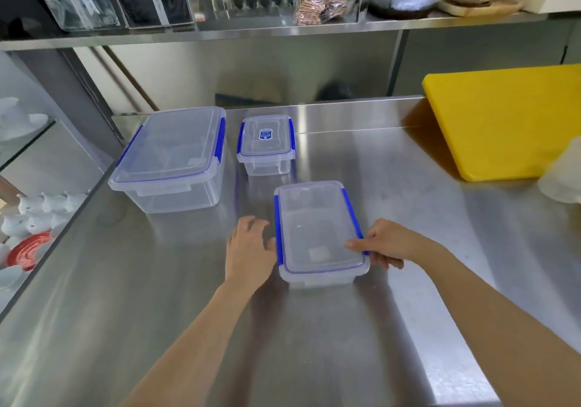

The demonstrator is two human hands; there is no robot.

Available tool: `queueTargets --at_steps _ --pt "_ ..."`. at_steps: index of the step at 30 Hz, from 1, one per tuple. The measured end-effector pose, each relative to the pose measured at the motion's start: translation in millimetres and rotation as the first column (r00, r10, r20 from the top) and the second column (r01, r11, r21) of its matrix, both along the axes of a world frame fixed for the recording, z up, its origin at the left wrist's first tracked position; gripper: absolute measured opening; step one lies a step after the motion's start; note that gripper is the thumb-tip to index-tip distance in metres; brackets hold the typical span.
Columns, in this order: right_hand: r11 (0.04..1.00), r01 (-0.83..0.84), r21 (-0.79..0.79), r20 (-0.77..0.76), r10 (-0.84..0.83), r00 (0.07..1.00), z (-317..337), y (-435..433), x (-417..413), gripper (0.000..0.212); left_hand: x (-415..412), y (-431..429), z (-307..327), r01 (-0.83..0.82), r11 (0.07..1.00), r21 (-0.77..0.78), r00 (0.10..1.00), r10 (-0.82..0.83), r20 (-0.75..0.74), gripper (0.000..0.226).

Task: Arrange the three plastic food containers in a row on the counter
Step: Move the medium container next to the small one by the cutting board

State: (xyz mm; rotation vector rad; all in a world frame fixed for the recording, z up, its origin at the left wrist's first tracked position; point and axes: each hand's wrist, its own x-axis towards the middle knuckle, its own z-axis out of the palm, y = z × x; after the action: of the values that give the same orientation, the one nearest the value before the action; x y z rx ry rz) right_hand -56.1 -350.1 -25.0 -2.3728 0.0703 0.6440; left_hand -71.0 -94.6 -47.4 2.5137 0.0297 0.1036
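On the steel surface (377,328), the medium container (319,234) sits nearest, the right hand (385,245) pinching its right rim; the left hand (250,249), open, seems to touch its left side. The large container (171,155) and small container (266,142) stand behind, side by side.

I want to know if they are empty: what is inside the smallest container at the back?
Through the clear walls and lid of the smallest container, nothing shows inside. A blue label on the lid hides a small patch beneath it.
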Motion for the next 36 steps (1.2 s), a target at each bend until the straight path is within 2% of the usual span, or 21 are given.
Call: queueTargets --at_steps 1,2,3,4,7,8,9,11,12,14,17,21,24,27,31,36 --pt "0.998 -0.032 0.047 -0.064 0.035 0.997 0.2 -1.2 -1.8 0.052 -1.5 -5.0 -0.4 -0.064 0.978 -0.197 0.996 0.051 -0.071 0.036" --pt "0.996 -0.045 0.080 -0.100 0.053 0.994 0.3 -1.9 -3.0 0.053 -2.6 -9.6 -2.2 -0.076 0.925 -0.372 0.988 0.021 -0.150 0.034" --pt "0.994 -0.042 0.098 -0.111 0.053 0.992 -1.5 -2.6 -3.0 0.054 -3.7 -13.2 -3.8 -0.036 0.880 -0.474 0.979 -0.064 -0.194 0.035" --pt "0.994 -0.024 0.109 -0.104 0.035 0.994 -3.5 -3.1 -2.4 0.054 -4.5 -14.3 -5.1 0.042 0.868 -0.494 0.963 -0.168 -0.213 0.042" --pt "0.988 0.042 0.150 -0.062 -0.033 0.998 -11.2 -8.3 -0.7 0.044 -4.5 -11.6 -5.4 0.213 0.861 -0.463 0.871 -0.382 -0.310 0.088" --pt "0.979 0.045 0.197 -0.091 -0.028 0.995 -11.9 -9.9 -1.6 0.049 -3.9 -10.6 -6.3 0.231 0.869 -0.438 0.848 -0.401 -0.348 0.107" --pt "0.965 0.034 0.261 -0.141 0.003 0.990 -12.2 -10.9 -1.9 0.068 -2.4 -10.3 -8.1 0.235 0.881 -0.411 0.845 -0.394 -0.361 0.118" --pt "0.923 0.018 0.385 -0.200 0.064 0.978 -14.2 -13.1 -2.9 0.110 0.1 -14.2 -7.4 0.238 0.897 -0.372 0.869 -0.367 -0.331 0.116" --pt "0.903 0.012 0.430 -0.198 0.081 0.977 -15.9 -14.2 -2.3 0.120 2.2 -17.4 -7.8 0.244 0.894 -0.375 0.883 -0.364 -0.295 0.110" --pt "0.879 0.004 0.478 -0.167 0.086 0.982 -18.9 -15.4 3.3 0.128 8.5 -26.8 -6.9 0.244 0.892 -0.380 0.905 -0.351 -0.241 0.097" --pt "0.888 0.037 0.458 -0.045 -0.018 0.999 -22.6 -19.2 18.8 0.123 20.9 -41.9 -11.1 0.196 0.916 -0.349 0.948 -0.268 -0.173 0.080" --pt "0.903 0.118 0.413 0.096 -0.172 0.980 -17.3 -20.2 45.5 0.077 45.5 -63.0 -12.8 0.025 0.977 -0.213 0.999 -0.034 -0.040 0.057" --pt "0.933 0.121 0.339 0.221 -0.204 0.954 -19.3 -17.5 65.9 0.059 66.2 -75.0 -10.9 0.058 0.992 -0.110 0.998 -0.060 -0.011 0.049" --pt "0.980 0.135 0.147 0.360 -0.180 0.916 -27.8 -18.2 87.9 0.046 86.8 -82.2 -8.6 0.138 0.986 -0.098 0.986 -0.146 -0.085 0.055" --pt "0.998 0.063 0.014 0.324 -0.064 0.944 -25.9 -19.9 120.6 0.056 120.8 -92.5 -9.2 0.289 0.956 0.044 0.940 -0.274 -0.205 0.088" --pt "0.998 0.046 -0.047 0.260 -0.032 0.965 -31.4 -32.1 170.0 0.070 160.7 -103.6 -11.0 0.313 0.943 0.112 0.925 -0.276 -0.260 0.097"
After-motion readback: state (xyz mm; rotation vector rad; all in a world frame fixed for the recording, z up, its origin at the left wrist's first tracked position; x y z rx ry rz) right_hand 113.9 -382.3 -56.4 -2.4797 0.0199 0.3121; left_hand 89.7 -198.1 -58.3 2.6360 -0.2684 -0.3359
